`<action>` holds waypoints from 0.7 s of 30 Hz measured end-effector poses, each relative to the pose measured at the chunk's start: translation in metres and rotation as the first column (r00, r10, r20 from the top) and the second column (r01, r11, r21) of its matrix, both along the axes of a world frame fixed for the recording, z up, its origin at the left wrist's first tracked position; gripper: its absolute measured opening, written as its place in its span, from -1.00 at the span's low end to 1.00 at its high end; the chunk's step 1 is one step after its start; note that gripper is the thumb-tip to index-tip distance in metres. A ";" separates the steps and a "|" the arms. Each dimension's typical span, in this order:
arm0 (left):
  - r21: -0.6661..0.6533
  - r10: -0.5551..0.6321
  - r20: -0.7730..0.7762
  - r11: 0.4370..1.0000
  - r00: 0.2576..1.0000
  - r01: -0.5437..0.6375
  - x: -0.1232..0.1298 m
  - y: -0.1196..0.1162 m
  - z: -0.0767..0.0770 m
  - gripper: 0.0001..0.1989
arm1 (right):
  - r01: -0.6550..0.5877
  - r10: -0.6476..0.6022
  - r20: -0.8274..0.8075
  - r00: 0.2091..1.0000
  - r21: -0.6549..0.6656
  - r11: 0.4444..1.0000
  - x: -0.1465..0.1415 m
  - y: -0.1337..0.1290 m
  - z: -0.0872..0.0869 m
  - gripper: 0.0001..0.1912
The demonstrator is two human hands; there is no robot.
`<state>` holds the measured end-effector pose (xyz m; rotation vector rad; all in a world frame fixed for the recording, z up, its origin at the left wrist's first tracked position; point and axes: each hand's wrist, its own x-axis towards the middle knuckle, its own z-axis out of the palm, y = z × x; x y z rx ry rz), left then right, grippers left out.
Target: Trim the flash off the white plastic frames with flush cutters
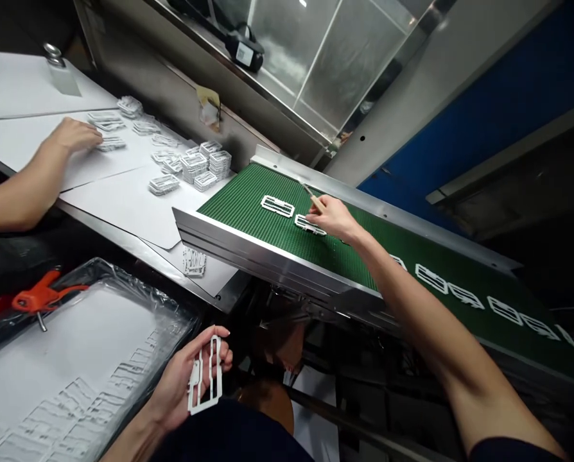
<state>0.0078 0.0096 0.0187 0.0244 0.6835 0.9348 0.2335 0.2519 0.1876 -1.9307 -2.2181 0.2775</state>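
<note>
Here, right hand [332,217] outstretched over green conveyor [239,212].

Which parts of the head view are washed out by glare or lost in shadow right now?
In the head view, glare streaks the plastic film over the tray; shadow darkens the space beneath the green conveyor belt; the right hand shows no obvious motion blur.

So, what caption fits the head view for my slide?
Left hand holds a white plastic frame; right hand holds a thin tool over a green belt.
</note>
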 end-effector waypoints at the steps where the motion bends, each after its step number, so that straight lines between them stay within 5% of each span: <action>1: -0.014 -0.008 -0.039 1.000 0.999 0.007 -0.001 -0.001 -0.001 -0.90 | -0.024 0.025 0.043 0.999 -0.014 1.000 -0.007 0.014 -0.006 -0.74; 7: 0.046 0.047 -0.130 0.998 0.990 -0.041 -0.007 -0.002 -0.002 -0.86 | -0.088 0.090 0.107 0.990 -0.023 0.996 -0.042 0.044 -0.041 -0.66; 12: 0.128 0.063 -0.282 0.991 0.957 -0.027 -0.016 0.001 0.004 -0.86 | -0.051 0.051 0.000 0.999 0.052 0.997 -0.046 0.033 -0.023 -0.76; 14: 0.199 0.093 -0.313 0.980 0.945 -0.031 -0.019 0.004 0.012 -0.73 | -0.072 0.079 -0.244 0.967 0.035 0.997 -0.048 0.007 -0.007 -0.80; 17: 0.312 0.147 -0.304 0.949 0.941 -0.047 -0.022 0.009 0.031 -0.68 | -0.213 0.150 -0.653 0.742 -0.018 0.977 -0.051 -0.065 0.007 -0.75; 21: 0.394 0.204 -0.297 0.916 0.933 -0.074 -0.023 0.015 0.052 -0.62 | -0.245 0.050 -0.765 0.642 -0.143 0.959 -0.054 -0.166 -0.014 -0.81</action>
